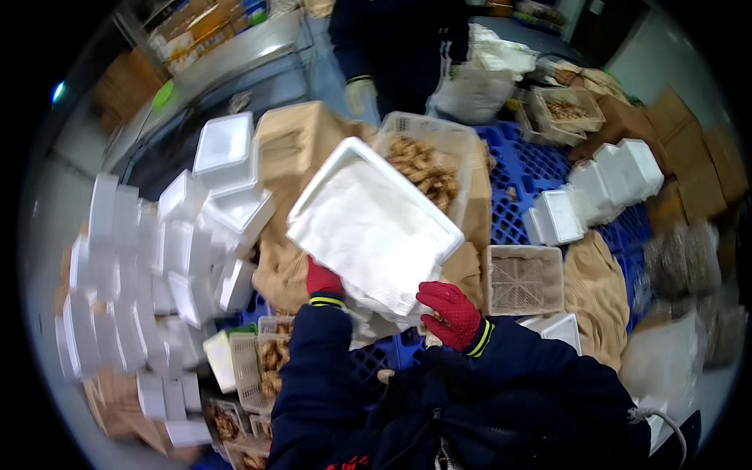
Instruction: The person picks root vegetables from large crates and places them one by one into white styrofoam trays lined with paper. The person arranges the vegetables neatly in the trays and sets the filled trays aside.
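A white foam box [376, 154] is tilted in front of me, with a white sheet liner [370, 223] spread over its inside and hanging past the near edge. My left hand [324, 279], in a red knitted glove, supports the box at its lower left; its fingers are hidden beneath. At the near right corner, my right hand [449, 314], gloved the same way, pinches the edge of the liner. Just beyond the box stands a translucent plastic crate [470, 153] holding brown knobbly roots [426, 170] that look like ginger.
Stacked white foam boxes [111, 282] crowd the left. More foam boxes [558, 217] stand right, near a mesh-bottomed plastic basket [523, 282] and blue plastic pallets [511, 188]. Tan cloth [596, 294] drapes nearby. Another person [399, 53] stands opposite. A crate of roots [249, 370] is at lower left.
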`<state>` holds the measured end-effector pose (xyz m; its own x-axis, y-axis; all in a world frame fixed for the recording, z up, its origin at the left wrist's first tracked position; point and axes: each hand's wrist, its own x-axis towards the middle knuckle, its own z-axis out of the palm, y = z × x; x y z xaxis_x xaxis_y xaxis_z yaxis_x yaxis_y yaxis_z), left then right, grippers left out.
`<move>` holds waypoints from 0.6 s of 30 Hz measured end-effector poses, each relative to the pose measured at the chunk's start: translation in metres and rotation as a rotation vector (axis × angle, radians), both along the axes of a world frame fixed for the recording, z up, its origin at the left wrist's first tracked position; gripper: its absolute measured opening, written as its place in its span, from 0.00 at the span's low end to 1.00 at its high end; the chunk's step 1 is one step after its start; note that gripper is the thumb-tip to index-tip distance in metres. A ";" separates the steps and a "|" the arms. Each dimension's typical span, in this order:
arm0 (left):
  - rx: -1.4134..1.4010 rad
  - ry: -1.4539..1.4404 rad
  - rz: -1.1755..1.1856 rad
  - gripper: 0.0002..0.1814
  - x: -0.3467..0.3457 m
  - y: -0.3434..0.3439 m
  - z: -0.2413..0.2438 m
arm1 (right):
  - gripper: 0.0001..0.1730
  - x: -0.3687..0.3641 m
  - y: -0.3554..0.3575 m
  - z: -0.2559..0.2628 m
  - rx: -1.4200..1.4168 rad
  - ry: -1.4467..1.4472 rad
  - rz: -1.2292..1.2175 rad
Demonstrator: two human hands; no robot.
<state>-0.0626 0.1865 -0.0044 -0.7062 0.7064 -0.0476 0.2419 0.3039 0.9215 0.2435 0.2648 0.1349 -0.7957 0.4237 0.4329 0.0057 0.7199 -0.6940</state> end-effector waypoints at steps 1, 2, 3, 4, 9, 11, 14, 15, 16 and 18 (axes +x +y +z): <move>0.232 -0.225 -0.081 0.26 -0.014 0.022 0.007 | 0.25 0.012 0.010 -0.001 -0.007 0.016 -0.069; 0.452 -0.474 -0.166 0.26 -0.024 0.048 0.013 | 0.23 0.026 0.019 -0.007 -0.067 0.036 -0.142; 0.485 -0.491 -0.165 0.25 -0.022 0.077 0.012 | 0.22 0.049 0.029 -0.021 -0.073 -0.027 -0.199; 0.516 -0.510 -0.163 0.24 -0.019 0.105 0.010 | 0.21 0.072 0.036 -0.035 -0.084 -0.089 -0.255; 0.122 0.284 -0.370 0.21 -0.040 0.200 0.009 | 0.11 0.149 0.025 -0.052 -0.307 -0.098 -0.547; -0.091 0.523 -0.251 0.27 -0.077 0.217 0.023 | 0.10 0.158 0.010 -0.068 -0.227 -0.136 -0.546; -0.315 0.123 -0.103 0.41 -0.025 0.265 0.023 | 0.10 0.196 -0.024 -0.092 -0.419 -0.247 -0.801; -0.274 0.246 -0.056 0.46 -0.078 0.277 0.027 | 0.10 0.183 -0.029 -0.083 -0.489 -0.136 -0.824; -0.351 0.098 -0.152 0.48 -0.017 0.294 0.019 | 0.09 0.209 -0.046 -0.092 -0.359 -0.206 -0.933; -0.305 0.245 -0.006 0.49 -0.081 0.311 0.021 | 0.09 0.182 -0.058 -0.090 -0.671 -0.060 -0.940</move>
